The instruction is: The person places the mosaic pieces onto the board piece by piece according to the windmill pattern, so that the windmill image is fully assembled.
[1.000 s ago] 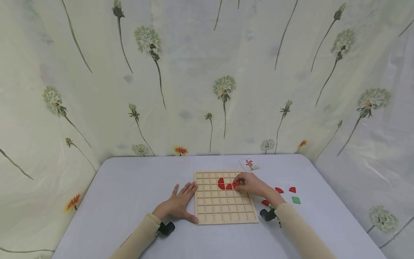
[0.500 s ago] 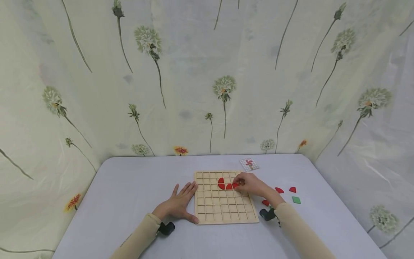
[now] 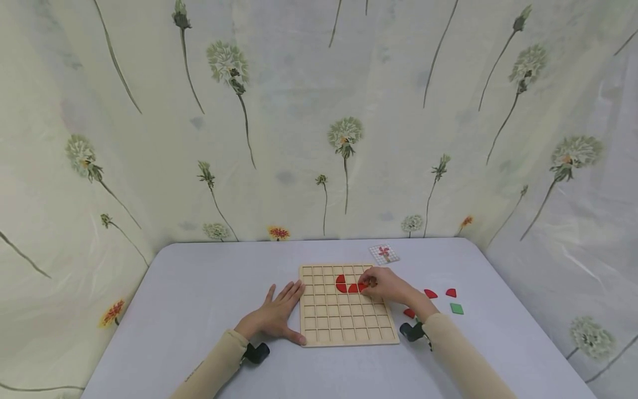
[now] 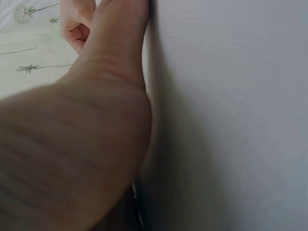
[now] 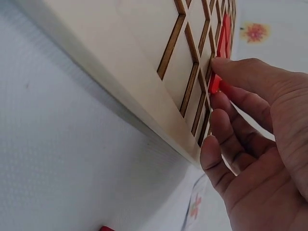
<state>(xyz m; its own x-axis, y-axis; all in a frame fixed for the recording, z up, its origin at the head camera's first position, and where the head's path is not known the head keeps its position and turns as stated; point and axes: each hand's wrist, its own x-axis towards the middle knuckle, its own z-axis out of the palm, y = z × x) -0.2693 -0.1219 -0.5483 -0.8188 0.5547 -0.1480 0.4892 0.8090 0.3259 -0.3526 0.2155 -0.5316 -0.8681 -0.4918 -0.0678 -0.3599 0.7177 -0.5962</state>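
A square wooden grid board (image 3: 326, 321) lies on the table with red quarter-round pieces (image 3: 341, 284) set in its upper cells. My left hand (image 3: 273, 318) lies spread along the board's left edge, fingertips and thumb touching the rim. Over the board's upper right, my right hand (image 3: 384, 284) pinches a red piece (image 5: 215, 83) between thumb and index finger, at a cell beside another red piece (image 3: 353, 288). In the right wrist view its other fingers are loosely bent near the board's edge. The left wrist view shows mostly the underside of the left hand (image 4: 110, 96).
Right of the board lie loose red pieces (image 3: 431, 293) and a green square piece (image 3: 456, 308); the right forearm partly covers others. A small pattern card (image 3: 384, 254) with a red flower on a grid lies behind the board. A floral curtain (image 3: 299, 138) hangs behind the white table (image 3: 224, 266).
The red piece under my right fingers now sits lower and flatter in its cell, level with its neighbour. My left hand has stayed in place.
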